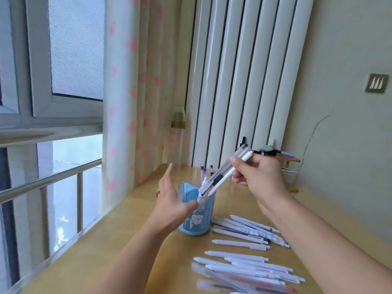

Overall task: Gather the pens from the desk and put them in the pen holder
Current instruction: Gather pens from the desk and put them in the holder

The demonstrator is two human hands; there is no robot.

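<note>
Pale wood runs under both your arms: the worktop (118,247) stretches along the window with the blue pen holder (196,217) standing just beyond your left wrist. Your left hand (172,200) is spread flat, fingers straight and pointing away from you, its palm side against the holder's near wall and the thumb reaching across the front of it above the cartoon print; it grips nothing that you can see. Your right hand (259,177) is raised above and to the right of the holder, closed around two pens (224,172), one clear-barrelled with a dark grip and one white, pinched between thumb and fingers near their upper ends. Both slant down and to the left from that hand, their lower tips at the holder's rim, beside a white pen already standing inside. Below your right forearm, loose white pens (244,232) lie side by side on the worktop, and nearer to you a second batch (250,270) is piled in a rough heap, some barrels with red or blue marks. Past your right hand, a few more pens (206,171) stand upright behind the holder, and a small wooden shelf (290,160) carries dark objects too blurred to name. A pink-hearted curtain (131,92) hangs beyond your left hand.
</note>
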